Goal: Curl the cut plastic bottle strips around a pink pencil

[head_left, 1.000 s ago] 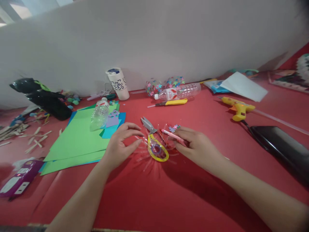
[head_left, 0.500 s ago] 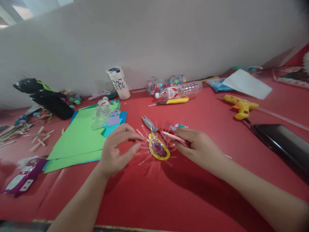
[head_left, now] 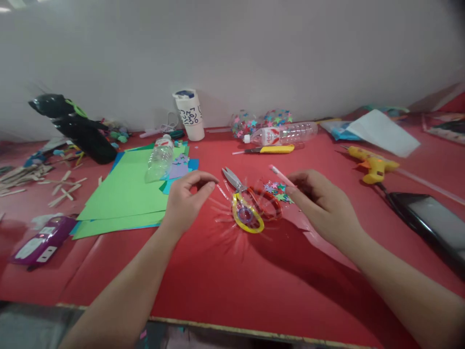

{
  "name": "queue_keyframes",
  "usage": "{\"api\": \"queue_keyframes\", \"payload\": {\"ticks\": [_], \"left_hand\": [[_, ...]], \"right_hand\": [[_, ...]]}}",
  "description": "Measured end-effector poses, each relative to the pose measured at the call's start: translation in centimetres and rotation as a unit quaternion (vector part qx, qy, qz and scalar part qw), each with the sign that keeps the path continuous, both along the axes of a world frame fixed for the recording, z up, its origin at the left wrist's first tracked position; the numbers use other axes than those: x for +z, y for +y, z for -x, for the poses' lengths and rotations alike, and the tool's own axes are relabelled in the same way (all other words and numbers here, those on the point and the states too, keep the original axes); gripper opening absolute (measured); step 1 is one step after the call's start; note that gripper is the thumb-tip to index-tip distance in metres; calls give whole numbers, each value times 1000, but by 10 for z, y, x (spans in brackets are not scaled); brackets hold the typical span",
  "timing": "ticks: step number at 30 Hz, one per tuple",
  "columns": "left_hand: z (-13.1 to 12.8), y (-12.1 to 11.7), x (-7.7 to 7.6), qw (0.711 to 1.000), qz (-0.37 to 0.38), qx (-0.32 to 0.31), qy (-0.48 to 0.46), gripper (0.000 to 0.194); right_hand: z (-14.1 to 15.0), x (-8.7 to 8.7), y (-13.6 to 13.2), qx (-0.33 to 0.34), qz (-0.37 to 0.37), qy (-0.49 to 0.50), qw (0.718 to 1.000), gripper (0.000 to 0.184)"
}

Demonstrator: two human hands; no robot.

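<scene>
My right hand (head_left: 323, 206) pinches a pink pencil (head_left: 279, 173), its eraser end pointing up and left. The cut piece of clear plastic bottle (head_left: 238, 230), fringed into thin strips that spread outward, lies in front of me. My left hand (head_left: 189, 198) has its thumb and fingertips closed at the tip of one strip on its left side. Scissors (head_left: 236, 180) with one yellow and one red handle show through and around the clear plastic. Star-shaped sequins (head_left: 279, 190) are heaped just beyond, near my right fingertips.
Green paper sheets (head_left: 119, 189) carry a clear bottle (head_left: 160, 157) at left. A yellow cutter (head_left: 278, 150), another bottle (head_left: 283, 134) and a white tumbler (head_left: 191, 116) are at the back. Right are a yellow glue gun (head_left: 376, 165) and black case (head_left: 428, 218); far left, a purple device (head_left: 45, 240).
My right hand has moved right, away from the fringed plastic, and the pencil now tilts upward. The sequins and red handle show more. The whole view has shifted slightly.
</scene>
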State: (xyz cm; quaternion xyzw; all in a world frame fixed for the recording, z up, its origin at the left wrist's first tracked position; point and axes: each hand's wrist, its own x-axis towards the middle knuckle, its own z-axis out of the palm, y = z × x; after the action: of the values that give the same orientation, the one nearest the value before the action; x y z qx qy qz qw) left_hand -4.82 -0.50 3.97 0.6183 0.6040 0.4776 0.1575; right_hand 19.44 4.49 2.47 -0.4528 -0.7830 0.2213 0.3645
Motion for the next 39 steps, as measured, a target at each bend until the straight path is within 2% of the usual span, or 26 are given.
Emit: {"api": "queue_keyframes", "payload": {"ticks": [3, 6, 10, 12, 15, 17, 19, 21, 23, 30, 36, 38, 39], "left_hand": [[0, 4, -5, 999, 19, -29, -31, 10], [-1, 5, -6, 997, 34, -70, -30, 9], [-3, 5, -5, 994, 13, -111, -14, 11], [-3, 5, -5, 990, 6, -142, -12, 14], [-5, 5, -8, 984, 19, -176, -20, 17], [-7, 5, -11, 981, 37, -184, -45, 24], [-10, 5, -14, 978, 65, -183, -71, 34], [-11, 5, -16, 977, 94, -176, -77, 37], [-11, 6, -16, 975, 115, -173, -75, 33], [-6, 6, -15, 972, 147, -173, -66, 22], [-2, 6, -12, 962, 202, -166, -74, 17], [-1, 6, -11, 969, 185, -151, -61, 14], [-1, 6, -10, 975, 167, -135, -52, 13]], "right_hand": [[0, -2, 5, -28, 7, 20, 999, 11], [0, 10, 1, -31, -10, -8, 999, 11], [9, 35, -20, 10, -72, -87, 993, 14], [17, 42, -32, 69, -101, -144, 982, 16], [31, 36, -47, 106, -139, -227, 958, 22], [39, 26, -50, 79, -158, -270, 947, 30], [41, 16, -48, 59, -157, -299, 940, 25], [38, 9, -43, 63, -147, -296, 942, 22], [31, 6, -35, 83, -150, -281, 944, 18], [9, 2, -12, 148, -169, -258, 940, 10], [1, 18, -1, 235, -121, -180, 947, 23], [-1, 25, 3, 246, -110, -132, 954, 27], [-1, 27, 5, 235, -107, -115, 959, 23]]}}
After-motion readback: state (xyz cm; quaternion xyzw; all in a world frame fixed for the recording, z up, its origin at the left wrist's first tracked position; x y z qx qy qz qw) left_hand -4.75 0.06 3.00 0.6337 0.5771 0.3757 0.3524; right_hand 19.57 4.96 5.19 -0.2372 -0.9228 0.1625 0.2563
